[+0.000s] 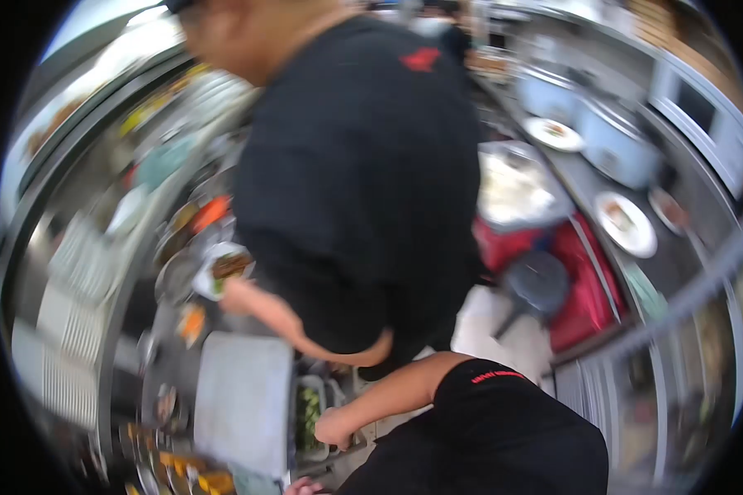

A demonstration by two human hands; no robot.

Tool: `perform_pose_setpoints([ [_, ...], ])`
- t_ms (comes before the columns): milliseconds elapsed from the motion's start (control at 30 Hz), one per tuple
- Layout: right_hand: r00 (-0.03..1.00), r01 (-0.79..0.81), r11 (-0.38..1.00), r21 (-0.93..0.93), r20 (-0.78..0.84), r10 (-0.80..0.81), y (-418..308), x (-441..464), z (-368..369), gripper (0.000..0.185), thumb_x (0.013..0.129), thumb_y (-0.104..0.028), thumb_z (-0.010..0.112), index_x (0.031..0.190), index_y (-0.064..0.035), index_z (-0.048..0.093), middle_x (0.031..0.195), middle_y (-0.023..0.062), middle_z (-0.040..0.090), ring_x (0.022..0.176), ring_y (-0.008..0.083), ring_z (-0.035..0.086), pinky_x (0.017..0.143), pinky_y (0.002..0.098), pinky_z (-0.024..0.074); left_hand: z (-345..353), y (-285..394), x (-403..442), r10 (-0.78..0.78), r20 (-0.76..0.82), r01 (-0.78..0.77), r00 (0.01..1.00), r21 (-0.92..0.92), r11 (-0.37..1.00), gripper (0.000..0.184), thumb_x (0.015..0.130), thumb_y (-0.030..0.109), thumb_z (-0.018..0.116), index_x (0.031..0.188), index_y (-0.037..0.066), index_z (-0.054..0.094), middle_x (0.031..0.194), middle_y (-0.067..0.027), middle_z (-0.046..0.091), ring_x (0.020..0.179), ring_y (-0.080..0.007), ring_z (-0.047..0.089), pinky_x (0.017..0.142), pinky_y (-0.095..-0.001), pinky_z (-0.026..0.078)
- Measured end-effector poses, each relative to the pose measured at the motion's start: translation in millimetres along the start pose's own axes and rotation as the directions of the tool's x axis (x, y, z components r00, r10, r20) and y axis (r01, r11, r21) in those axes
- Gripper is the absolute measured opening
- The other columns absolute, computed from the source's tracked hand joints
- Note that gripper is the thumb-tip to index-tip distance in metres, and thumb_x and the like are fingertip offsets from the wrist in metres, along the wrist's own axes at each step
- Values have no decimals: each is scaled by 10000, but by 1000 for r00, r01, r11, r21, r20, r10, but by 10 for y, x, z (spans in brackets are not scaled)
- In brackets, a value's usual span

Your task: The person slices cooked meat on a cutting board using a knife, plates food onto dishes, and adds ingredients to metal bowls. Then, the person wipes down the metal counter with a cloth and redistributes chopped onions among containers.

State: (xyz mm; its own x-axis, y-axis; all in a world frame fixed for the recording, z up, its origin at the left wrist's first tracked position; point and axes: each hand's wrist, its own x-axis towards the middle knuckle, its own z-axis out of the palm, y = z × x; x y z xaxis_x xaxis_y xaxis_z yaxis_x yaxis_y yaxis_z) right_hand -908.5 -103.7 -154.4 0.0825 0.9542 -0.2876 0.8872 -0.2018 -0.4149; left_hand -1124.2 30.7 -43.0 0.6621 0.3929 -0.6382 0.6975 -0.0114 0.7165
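Note:
My right hand (336,427) reaches out from my black sleeve, its fingers curled at the edge of a tub of chopped green vegetables (309,410). What it grips, if anything, is hidden. Only a bit of my left hand (305,487) shows at the bottom edge, too blurred to read its fingers. Left of the tub lies a pale flat board or lid (243,396).
A co-worker in a black shirt (359,181) stands close in front, one hand at a white plate of food (225,268). At right are a tray of white food (516,188), a dark pan (537,283), plates (626,224) and large cookers (615,140).

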Motion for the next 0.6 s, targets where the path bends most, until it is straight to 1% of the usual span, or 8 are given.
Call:
perform_pose_setpoints([
  [33, 997, -83, 996, 32, -6, 83, 116, -199, 43, 272, 640, -235, 779, 783, -8, 733, 816, 184, 707, 780, 349, 690, 647, 463, 556, -40, -384, 634, 239, 274, -253, 932, 15, 967, 340, 981, 242, 621, 1224, 9, 578, 1011, -74, 672, 898, -170, 617, 765, -318, 511],
  [133, 974, -221, 974, 44, 53, 219, 407, -844, 183, 271, 650, -236, 787, 793, -11, 737, 838, 181, 714, 796, 358, 689, 667, 465, 553, 320, -176, 1246, 97, 485, -192, 869, 150, 970, 326, 988, 229, 607, 1226, 9, 572, 1016, -71, 670, 912, -171, 615, 789, -323, 505],
  [300, 842, -492, 828, 269, -97, 531, 812, -2494, 975, 302, 679, -217, 731, 854, 28, 706, 834, 220, 687, 811, 388, 673, 724, 484, 539, 1138, 826, 662, 15, 441, -305, 897, 596, 743, 489, 968, 351, 608, 1266, -35, 584, 1214, -184, 648, 1099, -254, 610, 935, -364, 458],
  [367, 703, -656, 680, 327, -64, 709, 1029, -3208, 1313, 339, 736, -306, 698, 818, 22, 712, 808, 222, 687, 804, 399, 670, 741, 500, 526, 1320, 637, 1129, 132, 554, -443, 822, 477, 759, 447, 961, 277, 614, 1258, -52, 559, 1043, -155, 658, 920, -239, 645, 804, -346, 510],
  [400, 583, -711, 563, 420, -95, 807, 855, -3698, 1217, 363, 741, -350, 697, 800, 7, 724, 804, 220, 691, 783, 402, 666, 729, 493, 524, 1385, 405, 1566, 225, 617, -530, 754, 369, 764, 400, 975, 248, 606, 1214, -69, 560, 892, -122, 671, 763, -220, 686, 678, -333, 556],
  [500, 41, -689, 128, 714, -138, 990, 1089, -4896, 1862, 525, 826, -525, 652, 867, -9, 744, 923, 188, 717, 871, 358, 688, 782, 463, 535, 1820, 548, 1591, 127, 683, -476, 719, 352, 806, 421, 988, 213, 584, 1284, -78, 514, 1006, -146, 656, 850, -237, 689, 719, -350, 560],
  [533, -210, -475, 11, 880, -126, 969, 900, -5218, 1819, 495, 864, -502, 655, 890, -15, 743, 856, 154, 722, 796, 302, 696, 718, 426, 551, 2007, 637, 1560, 107, 705, -472, 701, 346, 811, 425, 991, 212, 580, 1293, -79, 506, 1031, -148, 652, 864, -236, 687, 719, -352, 562],
  [600, -425, 138, -159, 978, 204, 882, 924, -5848, 1887, 444, 910, -460, 647, 955, -24, 717, 803, 96, 691, 693, 200, 659, 612, 355, 543, 2421, 802, 1496, 26, 694, -429, 719, 415, 802, 425, 991, 208, 586, 1298, -73, 497, 1069, -140, 642, 893, -218, 672, 728, -352, 564],
])
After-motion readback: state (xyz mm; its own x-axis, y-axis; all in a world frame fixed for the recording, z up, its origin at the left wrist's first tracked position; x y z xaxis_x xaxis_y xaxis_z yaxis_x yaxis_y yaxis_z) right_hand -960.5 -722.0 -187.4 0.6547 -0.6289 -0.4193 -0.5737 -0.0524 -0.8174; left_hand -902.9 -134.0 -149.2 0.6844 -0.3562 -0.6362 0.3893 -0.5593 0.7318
